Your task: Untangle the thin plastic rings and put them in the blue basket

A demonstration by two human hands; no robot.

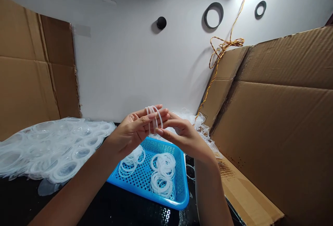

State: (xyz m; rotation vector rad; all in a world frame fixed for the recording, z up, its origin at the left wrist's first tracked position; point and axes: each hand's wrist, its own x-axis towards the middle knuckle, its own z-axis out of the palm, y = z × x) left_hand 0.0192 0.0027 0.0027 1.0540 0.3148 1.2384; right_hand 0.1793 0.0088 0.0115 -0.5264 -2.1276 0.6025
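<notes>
Several thin white translucent rings (159,116) hang around the fingers of my left hand (132,130), whose thumb presses on them. My right hand (183,134) meets it from the other side, its thumb and fingers closed on the lower right part of the same rings. Below both hands sits a blue perforated plastic basket (153,195). Inside it lie loose bunches of similar rings, one pile (162,174) at the right and another bunch (128,165) at the left, partly hidden by my left hand and forearm.
A heap of translucent sheets with round holes (62,149) lies at the left. More ring scraps (204,129) are heaped behind and right of the basket. Cardboard panels (281,122) stand on both sides. A twisted yellow cord (208,87) hangs by the right panel.
</notes>
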